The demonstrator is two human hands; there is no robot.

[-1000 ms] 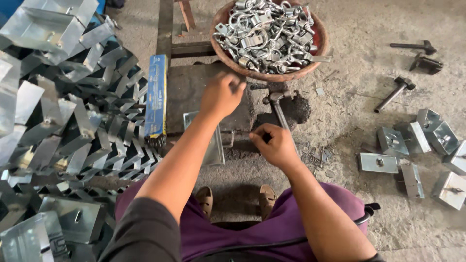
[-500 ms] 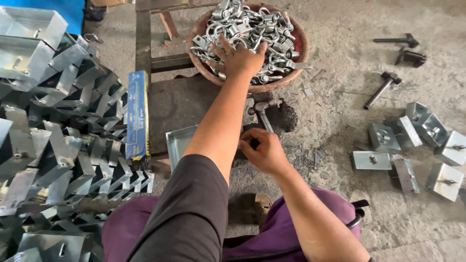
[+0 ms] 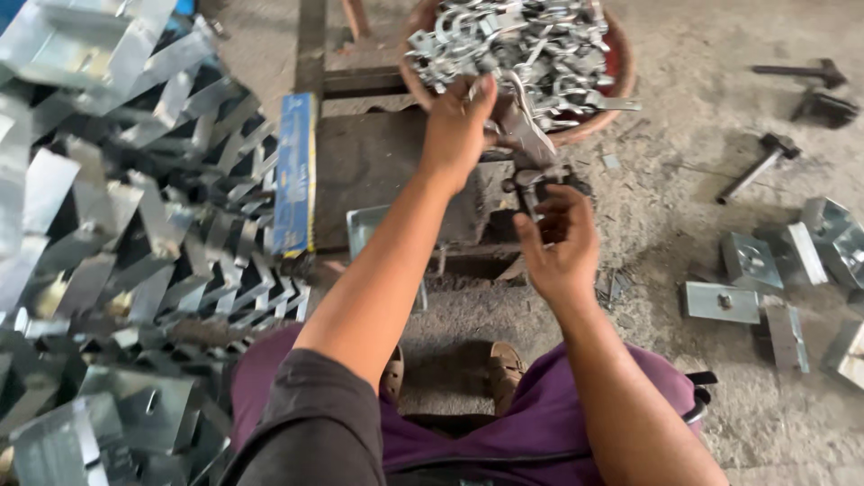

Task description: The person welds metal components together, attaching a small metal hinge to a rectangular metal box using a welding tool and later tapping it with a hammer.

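Note:
My left hand [image 3: 457,128] is stretched forward at the near rim of a round reddish bowl [image 3: 617,74] heaped with small silvery metal clamps [image 3: 522,40], and its fingers hold one clamp piece [image 3: 529,133] just below the rim. My right hand [image 3: 560,236] is lower and nearer to me, fingers curled around a small dark metal fixture [image 3: 529,184] standing on a dark block. A bent sheet-metal bracket [image 3: 369,229] lies on the block beneath my left forearm.
A big heap of shiny folded sheet-metal brackets [image 3: 117,198] fills the left side, edged by a blue flat bar [image 3: 295,171]. Several assembled brackets [image 3: 765,270] lie on the concrete floor at right. Hammers [image 3: 754,166] lie at far right. My sandalled feet [image 3: 504,369] sit below.
My left hand reached up into the bowl of clamps and now draws back to the near rim with a clamp piece. My right hand stayed at the fixture.

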